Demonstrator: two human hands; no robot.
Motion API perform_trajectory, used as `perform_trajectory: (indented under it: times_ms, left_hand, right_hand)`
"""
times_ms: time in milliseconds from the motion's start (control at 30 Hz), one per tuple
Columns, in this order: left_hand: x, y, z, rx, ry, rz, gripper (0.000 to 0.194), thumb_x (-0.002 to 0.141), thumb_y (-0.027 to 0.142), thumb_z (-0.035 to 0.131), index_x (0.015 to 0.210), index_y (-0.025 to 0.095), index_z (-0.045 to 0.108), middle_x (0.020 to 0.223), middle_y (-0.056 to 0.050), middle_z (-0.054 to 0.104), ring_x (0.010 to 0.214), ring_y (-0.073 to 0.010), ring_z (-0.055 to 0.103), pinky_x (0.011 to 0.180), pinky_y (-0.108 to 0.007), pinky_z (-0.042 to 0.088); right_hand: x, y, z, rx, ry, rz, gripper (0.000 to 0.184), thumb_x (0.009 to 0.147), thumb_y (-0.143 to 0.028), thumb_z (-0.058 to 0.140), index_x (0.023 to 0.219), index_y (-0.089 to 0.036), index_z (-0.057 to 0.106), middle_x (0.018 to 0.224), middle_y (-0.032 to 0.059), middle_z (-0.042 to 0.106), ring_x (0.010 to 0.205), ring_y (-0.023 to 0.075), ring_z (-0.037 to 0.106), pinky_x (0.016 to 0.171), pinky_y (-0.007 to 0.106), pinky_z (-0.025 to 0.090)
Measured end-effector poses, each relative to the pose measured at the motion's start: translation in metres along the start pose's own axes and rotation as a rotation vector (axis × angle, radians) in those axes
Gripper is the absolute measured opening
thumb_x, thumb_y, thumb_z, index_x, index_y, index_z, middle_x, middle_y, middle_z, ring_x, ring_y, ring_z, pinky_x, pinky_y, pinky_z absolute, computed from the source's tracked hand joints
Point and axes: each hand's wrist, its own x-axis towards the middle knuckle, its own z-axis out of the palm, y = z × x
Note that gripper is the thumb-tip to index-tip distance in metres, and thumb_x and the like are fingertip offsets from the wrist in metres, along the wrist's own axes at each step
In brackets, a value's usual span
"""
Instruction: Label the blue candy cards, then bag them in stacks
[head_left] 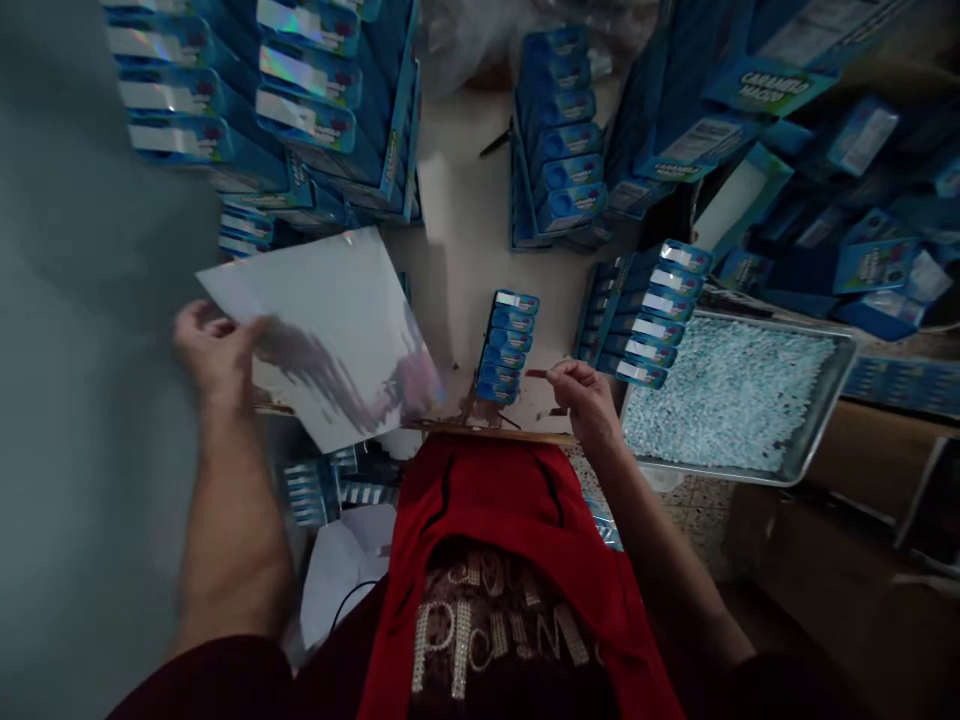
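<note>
Your left hand [217,350] is closed on a glossy, pale sheet [337,320], gripping it by its left side with the thumb laid over the face. You have it tilted above the left part of the desk [469,200], its lowest corner out past the near edge, and its surface carries streaky reddish reflections. Your right hand [589,405] is narrowed to a pinch, thumb and index finger together on a small reddish-brown strip [536,373] that points left, just inside the near edge of the desk.

Between your two hands, close to the near edge and around its middle, a short row of blue packs [506,345] runs away from you; the strip's tip is just beside it, and the sheet is a little apart on the other side. To the right of your right hand, a carton of upright packs [645,315] sits by the metal tray [821,440], which is spread with small pale-blue pieces [727,390]. Toward the far side of the desk you have tall blue displays [307,110] at the left and a narrower display [562,150] near the middle, with a dark stick [495,145] just left of it. Your red apron [510,490] comes up to the near edge
</note>
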Motion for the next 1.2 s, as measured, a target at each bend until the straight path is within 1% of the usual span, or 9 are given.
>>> perform_trajectory:
  times_ms: [100,133,167,267,367,633,867,1033,1200]
  left_hand:
    - [-0.047,0.029,0.011,0.084,0.242,0.364,0.079,0.085,0.059,0.088,0.149,0.024,0.058,0.170,-0.014,0.052,0.164,-0.0379,0.037,0.136,-0.060,0.028]
    - [-0.077,0.043,0.024,-0.014,0.153,0.452,0.070,0.091,0.054,0.083,0.148,0.023,0.059,0.167,-0.015,0.054,0.162,-0.0350,0.041,0.136,-0.058,0.029]
    - [-0.109,0.057,0.040,-0.155,-0.047,0.421,0.062,0.089,0.054,0.084,0.138,0.022,0.065,0.148,-0.016,0.069,0.147,-0.0340,0.057,0.129,-0.058,0.041]
    - [-0.192,0.089,0.092,-0.574,-0.860,-0.108,0.072,0.075,0.055,0.094,0.133,0.020,0.067,0.121,-0.013,0.078,0.106,-0.0280,0.076,0.096,-0.046,0.062]
    - [-0.227,0.101,0.126,-0.802,-1.142,-0.414,0.070,0.069,0.052,0.097,0.125,0.019,0.072,0.109,-0.009,0.079,0.090,-0.0182,0.074,0.077,-0.029,0.058]
    - [-0.209,0.102,0.138,-0.872,-1.215,-0.549,0.048,0.072,0.045,0.100,0.107,0.021,0.078,0.086,-0.002,0.075,0.065,-0.0089,0.062,0.056,-0.020,0.044]
    - [-0.207,0.105,0.141,-0.911,-1.213,-0.607,0.043,0.068,0.044,0.102,0.094,0.019,0.079,0.083,-0.002,0.076,0.060,-0.0082,0.059,0.052,-0.019,0.043]
    - [-0.199,0.111,0.149,-0.804,-1.001,-0.428,0.035,0.066,0.037,0.098,0.083,0.019,0.073,0.075,0.001,0.072,0.060,-0.0082,0.058,0.058,-0.020,0.048]
    - [-0.185,0.120,0.164,-0.657,-0.837,-0.187,0.021,0.074,0.031,0.090,0.079,0.019,0.073,0.069,0.001,0.071,0.065,-0.0118,0.063,0.063,-0.023,0.050]
  right_hand:
    - [0.011,0.002,0.013,0.056,0.027,0.028,0.038,0.066,-0.049,0.096,0.076,-0.025,0.068,0.053,-0.0112,0.043,0.049,0.0083,0.028,0.046,0.027,0.057]
    - [0.015,0.003,0.018,0.056,0.027,0.031,0.039,0.065,-0.049,0.096,0.076,-0.025,0.067,0.054,-0.0113,0.044,0.049,0.0084,0.028,0.050,0.029,0.060]
    - [0.018,0.004,0.022,0.054,0.026,0.028,0.040,0.064,-0.050,0.096,0.075,-0.025,0.067,0.054,-0.0114,0.044,0.049,0.0083,0.028,0.051,0.030,0.061]
    - [0.028,0.009,0.032,0.046,0.013,0.013,0.041,0.062,-0.052,0.096,0.074,-0.025,0.067,0.053,-0.0114,0.043,0.048,0.0077,0.028,0.049,0.027,0.054]
    - [0.036,0.014,0.036,0.059,0.010,0.011,0.042,0.060,-0.053,0.096,0.075,-0.025,0.068,0.052,-0.0112,0.043,0.048,0.0074,0.028,0.046,0.024,0.046]
    - [0.038,0.013,0.041,0.027,-0.040,0.046,0.040,0.059,-0.053,0.095,0.071,-0.024,0.070,0.052,-0.0094,0.044,0.047,0.0067,0.027,0.042,0.023,0.023]
    - [0.043,0.008,0.041,0.088,-0.078,0.103,0.045,0.057,-0.053,0.100,0.073,-0.024,0.071,0.056,-0.0090,0.048,0.049,0.0076,0.036,0.050,0.027,0.053]
    - [0.062,0.023,0.044,0.039,0.118,0.039,0.039,0.059,-0.048,0.098,0.075,-0.021,0.074,0.062,-0.0065,0.058,0.051,0.0077,0.041,0.048,0.024,0.049]
    - [0.094,0.036,0.054,-0.220,0.330,-0.190,0.030,0.075,-0.049,0.086,0.081,-0.020,0.080,0.073,-0.0018,0.071,0.068,0.0135,0.058,0.060,0.025,0.046]
